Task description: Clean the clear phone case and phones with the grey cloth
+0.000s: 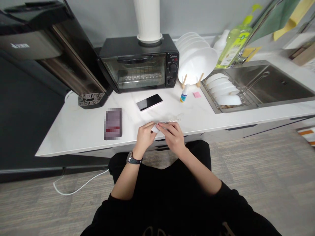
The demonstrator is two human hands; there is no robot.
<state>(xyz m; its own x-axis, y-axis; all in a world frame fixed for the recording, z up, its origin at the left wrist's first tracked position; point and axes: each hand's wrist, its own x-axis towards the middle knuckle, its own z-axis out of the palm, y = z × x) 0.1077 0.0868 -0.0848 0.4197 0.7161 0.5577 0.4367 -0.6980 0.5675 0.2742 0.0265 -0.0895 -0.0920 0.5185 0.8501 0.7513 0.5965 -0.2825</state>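
Small white item (155, 128) pinched between left hand (146, 137) and right hand (173, 137) over white marble counter (73, 141); smartphone (149, 102) lying face-up beyond.

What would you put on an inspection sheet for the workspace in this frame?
Surface: white marble-look countertop.
Job's things: small white object, with a thin clear loop beyond it.
Clutter: smartphone, blurred package, small bottle, pink sticky note.
Grippers: left hand, wearing a watch, and right hand both pinch the small white object.
Cables: white cable on the floor.
Surroundings: toaster oven, white plates, steel sink, dish soap bottle.
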